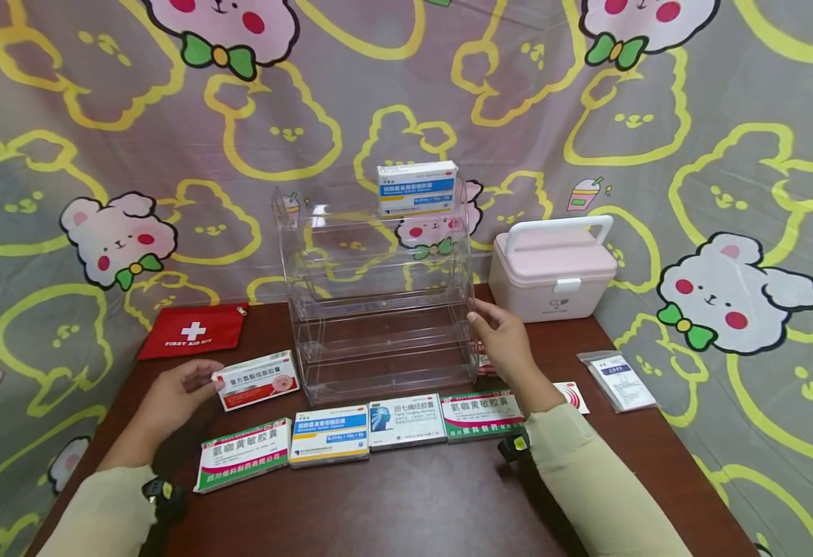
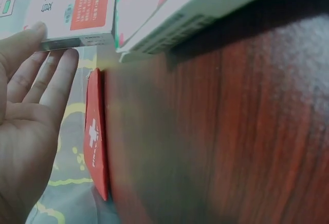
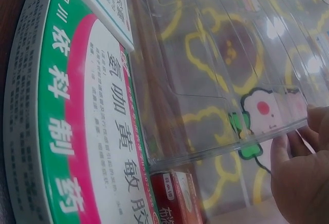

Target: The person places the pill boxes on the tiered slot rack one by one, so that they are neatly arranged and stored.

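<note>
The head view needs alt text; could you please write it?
A person's left hand pinches a white-and-red cardboard medicine box while the right hand grips the side of a clear plastic tiered rack. A white-and-blue cardboard box stands on its top tier; four flat cardboard boxes lie in front.

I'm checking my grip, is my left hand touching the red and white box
Touching: the left wrist view shows the left hand with its thumb against the red and white box.
</note>
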A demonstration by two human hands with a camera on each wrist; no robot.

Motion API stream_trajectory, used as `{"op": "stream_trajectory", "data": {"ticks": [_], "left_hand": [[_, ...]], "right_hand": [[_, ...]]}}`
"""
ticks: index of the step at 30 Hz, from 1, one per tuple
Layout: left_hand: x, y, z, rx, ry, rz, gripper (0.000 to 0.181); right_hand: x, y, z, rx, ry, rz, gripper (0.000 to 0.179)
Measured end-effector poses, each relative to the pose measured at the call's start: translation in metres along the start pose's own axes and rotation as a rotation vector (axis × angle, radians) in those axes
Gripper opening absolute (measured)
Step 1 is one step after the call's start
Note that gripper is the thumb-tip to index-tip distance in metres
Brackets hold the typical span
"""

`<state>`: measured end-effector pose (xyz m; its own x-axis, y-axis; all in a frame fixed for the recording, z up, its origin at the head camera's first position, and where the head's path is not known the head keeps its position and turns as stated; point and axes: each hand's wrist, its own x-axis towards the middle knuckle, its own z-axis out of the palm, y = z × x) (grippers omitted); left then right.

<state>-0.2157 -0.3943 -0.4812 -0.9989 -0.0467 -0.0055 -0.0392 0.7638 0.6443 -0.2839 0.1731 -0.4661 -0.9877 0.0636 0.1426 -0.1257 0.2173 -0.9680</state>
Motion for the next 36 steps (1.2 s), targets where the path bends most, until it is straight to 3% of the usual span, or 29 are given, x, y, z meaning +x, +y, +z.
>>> {"op": "stream_trajectory", "data": {"ticks": [4,9,13,17,22,25,33,36], "left_hand": [[-0.002,0.000,-0.006,-0.046,0.040,-0.014,0.054],[-0.003,0.000,-0.013,-0.141,0.138,-0.017,0.058],[-0.001,0.002,-0.017,-0.341,0.222,0.007,0.051],[-0.002,0.012,-0.022,-0.546,0.273,0.073,0.042],[-0.004,0.041,-0.026,-0.630,0.309,0.156,0.039],[-0.004,0.063,-0.026,-0.674,0.326,0.175,0.037],[-0.001,0.127,-0.031,-0.671,0.392,0.210,0.041],[0.006,0.152,-0.036,-0.733,0.398,0.234,0.041]], "right_hand": [[0.000,0.001,0.001,0.002,0.006,0.010,0.044],[0.001,0.000,0.001,0.005,0.013,0.023,0.043],[0.002,-0.001,0.001,0.004,0.016,0.022,0.042],[0.002,-0.002,0.001,-0.002,0.014,0.006,0.043],[0.001,0.000,0.001,0.006,0.014,0.003,0.043],[0.002,0.002,0.002,0.002,0.016,-0.001,0.044],[0.001,0.000,0.002,0.009,0.016,0.003,0.044],[0.001,0.001,0.003,0.013,0.012,0.008,0.044]]}}
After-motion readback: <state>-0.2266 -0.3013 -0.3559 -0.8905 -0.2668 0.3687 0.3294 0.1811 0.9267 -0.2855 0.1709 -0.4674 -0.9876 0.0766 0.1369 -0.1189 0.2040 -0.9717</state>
